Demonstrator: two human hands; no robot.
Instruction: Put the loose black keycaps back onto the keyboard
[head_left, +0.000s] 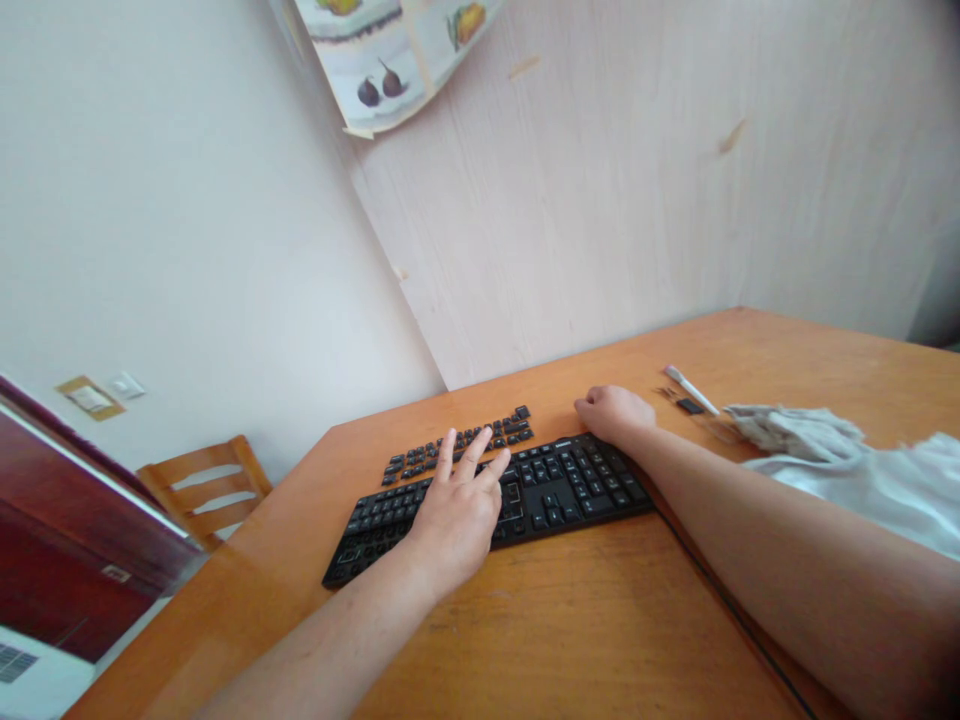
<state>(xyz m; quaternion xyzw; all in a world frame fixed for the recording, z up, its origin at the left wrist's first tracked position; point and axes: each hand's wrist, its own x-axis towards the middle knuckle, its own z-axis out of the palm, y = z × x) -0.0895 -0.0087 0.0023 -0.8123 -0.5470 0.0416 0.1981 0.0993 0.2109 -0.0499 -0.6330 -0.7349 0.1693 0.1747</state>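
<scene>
A black computer keyboard (551,495) lies at a slant on the wooden table. Its number pad and arrow keys have caps, while bare key sockets show in the left part and beside my left hand. My left hand (461,510) is over the middle of the keyboard, three fingers stretched and spread; its thumb and index fingertip are hidden. Loose black keycaps (420,458) stand in rows behind the keyboard, partly covered by those fingers. My right hand (619,412) rests curled at the keyboard's far right corner, and what its fingers hold, if anything, is hidden.
A black cable (727,600) runs from the keyboard under my right forearm. To the right lie a white brush-like stick (691,388), a small black piece (689,407), a grey cloth (795,430) and a white cloth (862,490). A wooden chair (210,490) stands left of the table (570,620).
</scene>
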